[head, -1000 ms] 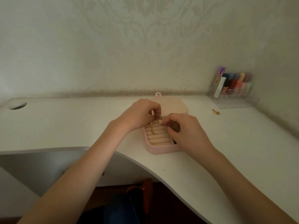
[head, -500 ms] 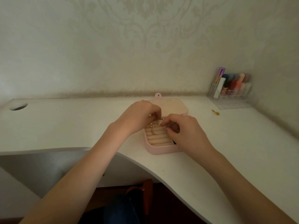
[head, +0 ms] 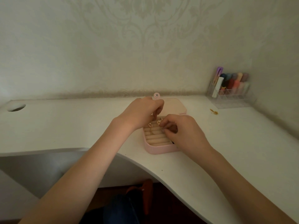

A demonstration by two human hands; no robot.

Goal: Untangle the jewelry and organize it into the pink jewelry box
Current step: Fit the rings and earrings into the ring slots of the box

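Head view: both hands, left hand (head: 142, 113) and right hand (head: 182, 133), are pinching gold jewelry (head: 152, 126) over the pink jewelry box (head: 161, 149); teasing strands apart slowly should avoid tightening knots.

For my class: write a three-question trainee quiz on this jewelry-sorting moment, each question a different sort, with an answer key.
1. True or false: the pink jewelry box lies open.
2. What lies apart from the box, near the clear organizer? A ring, B gold jewelry piece, C watch.
3. Which hands work the pearl-and-gold jewelry over the box?

Key: 1 true. 2 B. 3 Both, left hand and right hand.
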